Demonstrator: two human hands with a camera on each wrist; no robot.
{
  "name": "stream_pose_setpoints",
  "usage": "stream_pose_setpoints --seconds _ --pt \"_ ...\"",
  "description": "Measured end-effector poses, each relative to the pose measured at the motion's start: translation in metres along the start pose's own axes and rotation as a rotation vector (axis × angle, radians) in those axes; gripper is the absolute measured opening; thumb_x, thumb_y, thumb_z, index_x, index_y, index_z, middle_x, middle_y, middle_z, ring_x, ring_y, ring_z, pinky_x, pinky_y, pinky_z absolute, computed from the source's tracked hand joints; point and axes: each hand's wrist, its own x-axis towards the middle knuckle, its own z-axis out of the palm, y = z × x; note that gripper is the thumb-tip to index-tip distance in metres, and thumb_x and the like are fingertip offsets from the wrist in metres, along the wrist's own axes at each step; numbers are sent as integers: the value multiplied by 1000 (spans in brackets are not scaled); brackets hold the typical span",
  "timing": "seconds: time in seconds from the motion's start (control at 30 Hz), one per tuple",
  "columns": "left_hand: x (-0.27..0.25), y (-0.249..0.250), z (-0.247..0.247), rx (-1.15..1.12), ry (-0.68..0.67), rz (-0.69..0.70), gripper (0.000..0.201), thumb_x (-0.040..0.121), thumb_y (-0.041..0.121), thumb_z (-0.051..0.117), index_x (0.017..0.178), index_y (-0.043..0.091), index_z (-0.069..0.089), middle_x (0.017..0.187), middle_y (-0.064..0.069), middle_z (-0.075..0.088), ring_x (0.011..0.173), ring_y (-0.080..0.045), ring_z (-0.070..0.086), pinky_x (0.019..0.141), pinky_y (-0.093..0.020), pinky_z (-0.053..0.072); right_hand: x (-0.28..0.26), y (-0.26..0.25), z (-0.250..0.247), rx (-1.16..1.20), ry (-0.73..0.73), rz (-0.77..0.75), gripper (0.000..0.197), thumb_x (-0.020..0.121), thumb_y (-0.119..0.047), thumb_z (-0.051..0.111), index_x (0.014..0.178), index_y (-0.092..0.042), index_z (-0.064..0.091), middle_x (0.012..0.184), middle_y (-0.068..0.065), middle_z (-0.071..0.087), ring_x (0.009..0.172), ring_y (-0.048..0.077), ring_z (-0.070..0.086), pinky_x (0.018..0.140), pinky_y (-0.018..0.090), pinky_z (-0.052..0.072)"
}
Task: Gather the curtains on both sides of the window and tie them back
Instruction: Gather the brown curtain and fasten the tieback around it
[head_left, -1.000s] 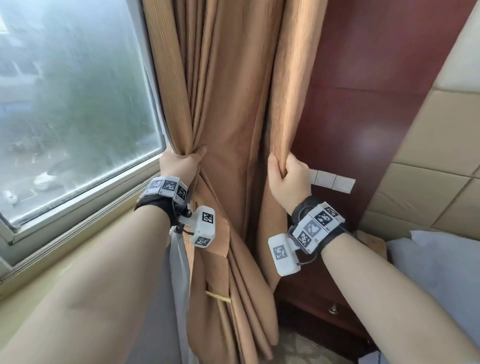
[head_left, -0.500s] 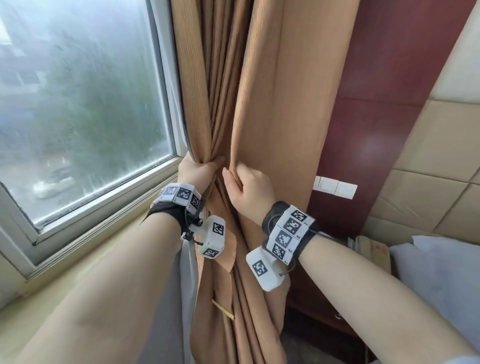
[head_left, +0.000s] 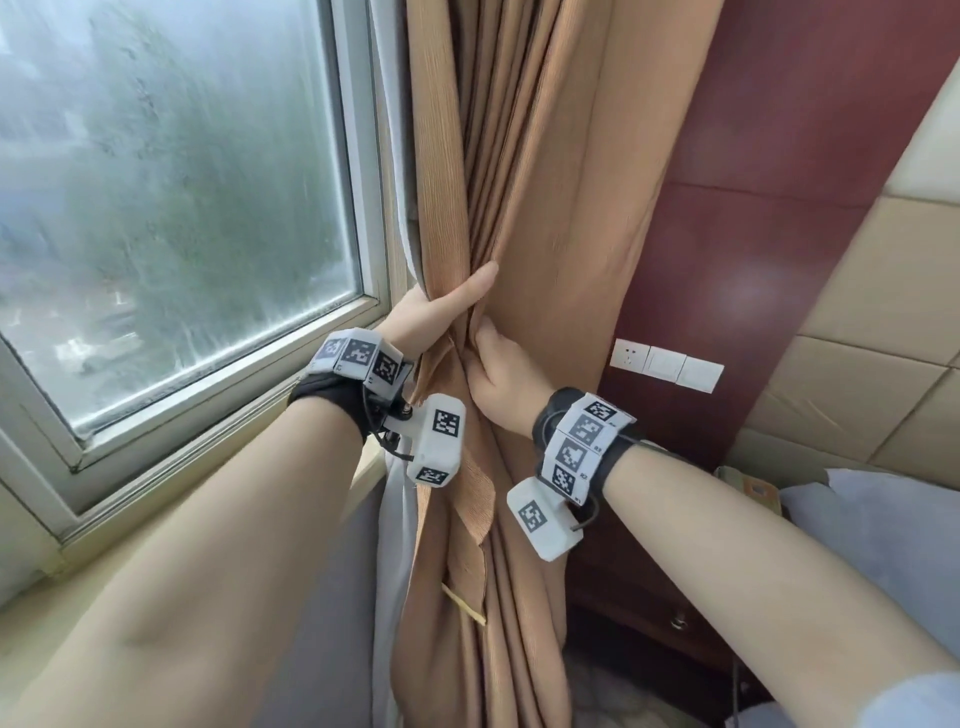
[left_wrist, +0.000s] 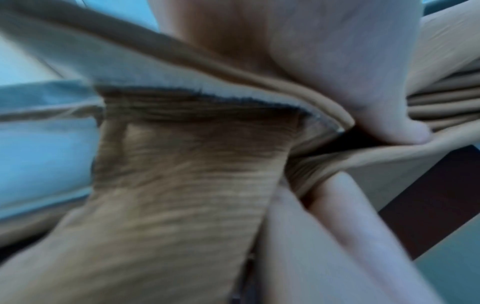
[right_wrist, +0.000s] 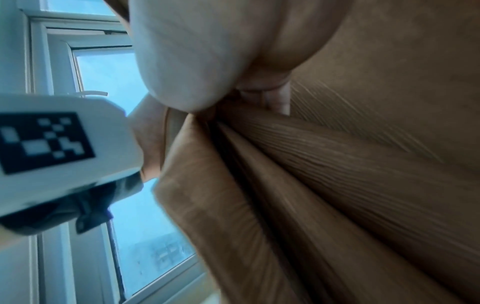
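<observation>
From the head camera, one tan curtain hangs at the right edge of the window, bunched at sill height between two hands. The left hand wraps the folds from the window side, thumb laid across the front; the right hand pinches the pleats just beside it, the two nearly touching. To do this step well, I judge both should squeeze the folds into one tight column, with one hand then taking the whole bundle and freeing the other for the tie. One tan strip dangles below the left wrist, possibly the tie-back. One wall switch plate sits right.

The left wrist camera, blurred, shows its fingers and thumb curled around the fabric.

The right wrist camera shows its fingers dug into the pleats, clamped closed.
</observation>
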Motion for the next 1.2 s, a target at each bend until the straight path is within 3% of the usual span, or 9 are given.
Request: stream_pose_setpoints --seconds 0.13,0.27,0.43,0.53,0.63,0.77,0.83,0.93,1.2 --pt "7 2 2 55 -9 29 48 71 35 79 112 16 62 96 6 70 86 -1 68 76 -18 53 4 2 0 -47 -50 4 36 89 -14 39 122 0 39 105 24 61 93 41 60 77 46 49" --pt "26 -11 1 89 171 6 57 61 34 85 111 18 61 100 3 68 90 -10 66 82 -27 53 7 1 7 -52 -57 13 37 89 -12 42 124 -1 37 107 24 61 93 41 60 76 45 49" --pt "36 -22 2 100 339 17 45 67 31 79 106 18 62 98 2 67 89 -14 64 83 -29 53 12 13 8 38 -19 57 18 91 -22 44 96 -5 49 86 13 63 81 32 59 71 42 47" --pt "39 -24 3 95 376 26 38 69 33 78 101 18 65 96 1 68 86 -14 65 83 -32 54 14 28 1 152 67 88 33 88 -33 45 72 -4 50 66 11 55 69 28 52 67 42 44" --pt "42 -27 5 50 400 46 29 69 33 79 91 25 63 95 3 67 89 -15 64 85 -34 54 20 54 -11 263 196 148 38 80 -32 39 65 -3 57 60 11 58 58 26 56 61 41 47" --pt "47 -28 4 -1 427 50 28 68 31 81 81 33 57 92 6 66 90 -13 65 86 -34 55 38 100 -32 267 376 299 25 76 -34 42 63 -19 57 62 9 61 58 28 59 62 47 51" --pt "48 -26 7 -16 430 43 29 65 33 82 83 33 59 96 3 69 91 -15 66 86 -36 55 45 122 -44 223 405 379 16 76 -34 45 70 -26 56 73 7 64 71 29 62 71 47 51" --pt "49 -25 12 -58 445 31 28 68 28 82 86 30 61 96 2 70 89 -14 67 84 -33 56 53 158 -57 195 399 501 14 80 -22 52 92 -18 57 97 6 64 92 26 61 84 39 48" --pt "39 -19 33 -82 540 37 23 73 20 80 84 30 62 89 9 68 82 -5 65 71 -18 52 69 217 -76 386 304 815 50 82 -19 60 127 -10 41 127 10 52 108 27 52 81 27 34"
